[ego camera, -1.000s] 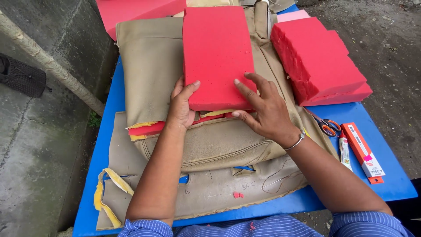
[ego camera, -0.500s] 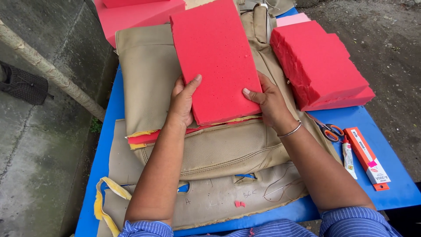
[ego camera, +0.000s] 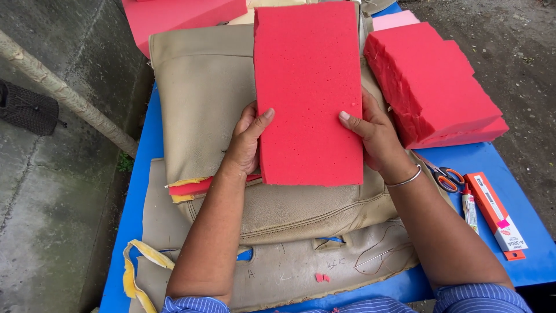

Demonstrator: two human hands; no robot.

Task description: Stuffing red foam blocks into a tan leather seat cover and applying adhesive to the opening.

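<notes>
Left hand (ego camera: 246, 142) and right hand (ego camera: 373, 136) pinch a red foam slab (ego camera: 307, 93) by its long edges; likely light, soft, squashy, above tan upholstery (ego camera: 202, 98)

1. The right hand (ego camera: 376, 139) has a tall pile of red foam blocks (ego camera: 434, 87) just beside it on the outer side. That way is blocked.
2. Below the right wrist lie scissors (ego camera: 443, 175), a small tube (ego camera: 469, 206) and a long orange box (ego camera: 495, 214).
3. Out past the left hand (ego camera: 246, 142) the tan seat cover (ego camera: 200, 93) lies flat and low. A hand can pass over it.
4. The red foam slab (ego camera: 310, 93) fills the space between both hands.
</notes>
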